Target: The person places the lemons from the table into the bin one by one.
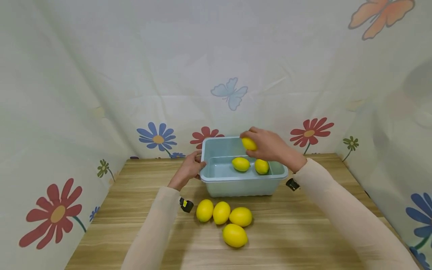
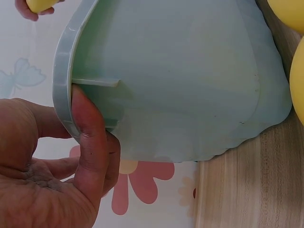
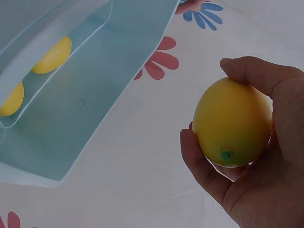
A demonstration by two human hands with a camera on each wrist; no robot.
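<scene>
A pale blue plastic basin stands on the wooden table. My left hand grips its left rim; in the left wrist view the hand's fingers curl under the rim. My right hand is above the basin's far right part and holds a lemon. In the right wrist view, thumb and fingers wrap this lemon, its green tip showing. Two lemons lie inside the basin, one lemon near the middle and another lemon to its right.
In front of the basin several lemons lie together on the table: a row with a left lemon, a middle lemon and a right lemon, plus a nearer lemon. A flower-printed curtain surrounds the table's back and sides.
</scene>
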